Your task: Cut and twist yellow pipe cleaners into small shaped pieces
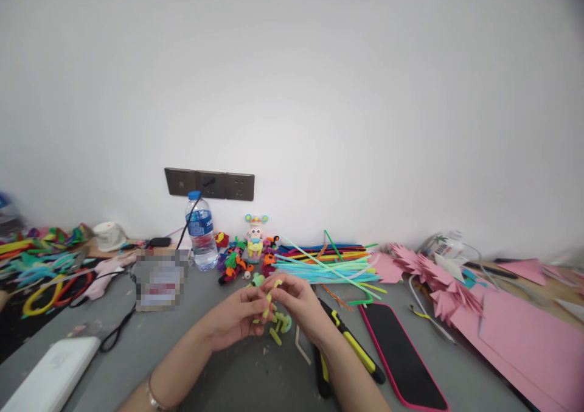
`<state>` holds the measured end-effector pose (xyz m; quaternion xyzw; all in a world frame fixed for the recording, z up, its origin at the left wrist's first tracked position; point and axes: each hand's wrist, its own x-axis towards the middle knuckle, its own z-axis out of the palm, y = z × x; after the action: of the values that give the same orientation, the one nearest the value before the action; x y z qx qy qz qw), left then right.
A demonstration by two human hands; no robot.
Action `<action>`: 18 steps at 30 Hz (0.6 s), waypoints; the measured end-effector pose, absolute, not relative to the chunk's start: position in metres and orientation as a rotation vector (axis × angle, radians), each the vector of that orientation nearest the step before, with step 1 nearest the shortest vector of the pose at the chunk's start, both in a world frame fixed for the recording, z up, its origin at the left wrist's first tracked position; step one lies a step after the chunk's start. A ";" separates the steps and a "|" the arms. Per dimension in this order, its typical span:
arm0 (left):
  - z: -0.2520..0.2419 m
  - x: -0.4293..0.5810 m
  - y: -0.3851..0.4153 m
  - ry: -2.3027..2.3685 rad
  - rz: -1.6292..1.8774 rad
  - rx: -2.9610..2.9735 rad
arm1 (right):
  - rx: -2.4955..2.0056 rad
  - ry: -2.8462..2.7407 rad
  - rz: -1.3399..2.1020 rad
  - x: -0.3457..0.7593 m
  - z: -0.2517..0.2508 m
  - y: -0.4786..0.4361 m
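Observation:
My left hand [235,317], with a bracelet at the wrist, pinches a short pale-yellow pipe cleaner [270,298]. From the other side, the thumb and fingers of my right hand [298,302] close on the same piece, near its upper end. Just below my fingers, several bent yellow-green pipe cleaner pieces [276,336] show; I cannot tell whether they hang from the held piece or lie on the table. Under my right forearm lie pliers [356,346] with black and yellow handles, partly covered. A pale bent strip [301,346] rests beside them.
Behind my hands lies a bundle of coloured pipe cleaners [319,268]. A water bottle [201,235] and a small toy figure [255,241] stand near the wall. To the right are a phone [401,354] and pink paper [533,339]; a white power bank [55,372] sits front left.

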<state>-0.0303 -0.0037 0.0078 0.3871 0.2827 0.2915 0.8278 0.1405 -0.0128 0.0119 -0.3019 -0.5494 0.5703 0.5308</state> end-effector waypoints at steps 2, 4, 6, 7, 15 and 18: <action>0.008 -0.031 -0.004 0.606 0.621 0.820 | -0.725 -1.346 1.375 0.143 0.013 -0.013; 0.009 -0.031 -0.004 0.622 0.631 0.844 | -0.735 -1.375 1.380 0.145 0.015 -0.012; 0.010 -0.031 -0.004 0.634 0.634 0.894 | -0.737 -1.384 1.390 0.146 0.017 -0.012; 0.010 -0.031 -0.004 0.638 0.633 0.920 | -0.733 -1.384 1.403 0.147 0.017 -0.012; 0.010 -0.033 -0.002 0.663 0.618 0.993 | -0.759 -1.515 1.425 0.151 0.016 -0.014; 0.010 -0.035 0.000 0.695 0.627 1.026 | -0.780 -1.544 1.425 0.150 0.017 -0.016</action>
<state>-0.0347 -0.0002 0.0103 0.4729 0.3202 0.2889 0.7684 0.1499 -0.0156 0.0169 -0.3132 -0.6204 0.5724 0.4352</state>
